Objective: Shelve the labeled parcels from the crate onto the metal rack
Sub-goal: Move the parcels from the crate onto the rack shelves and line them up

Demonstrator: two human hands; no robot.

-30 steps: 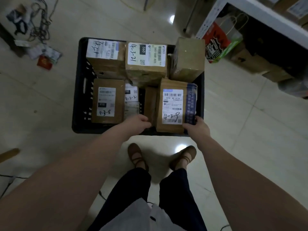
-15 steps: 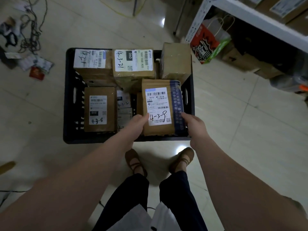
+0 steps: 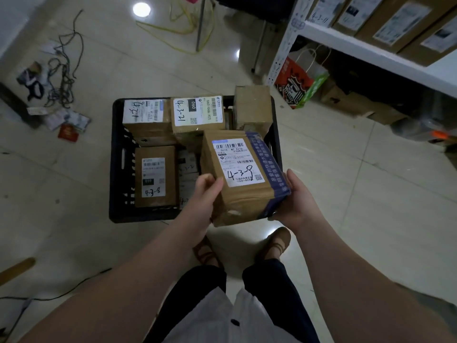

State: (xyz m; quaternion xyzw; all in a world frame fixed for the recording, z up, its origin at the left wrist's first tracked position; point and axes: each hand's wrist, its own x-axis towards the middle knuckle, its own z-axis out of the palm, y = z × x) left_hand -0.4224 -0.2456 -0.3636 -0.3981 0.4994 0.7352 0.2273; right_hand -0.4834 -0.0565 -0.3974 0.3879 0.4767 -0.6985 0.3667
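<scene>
Above the near right corner of the black crate (image 3: 115,169), the parcel marked 4-3-9 (image 3: 243,194) is held in both hands, label up and slightly tilted. The left hand (image 3: 204,194) grips its near left edge, thumb by the label's corner. The right hand (image 3: 295,198) clasps the right edge along the blue tape. Both forearms reach forward from below. The metal rack (image 3: 371,49) stands at upper right. Compared with half a second ago, the parcel has risen clear of the crate and come nearer the camera; the 4-3-8 parcel (image 3: 154,177) lies where it was.
</scene>
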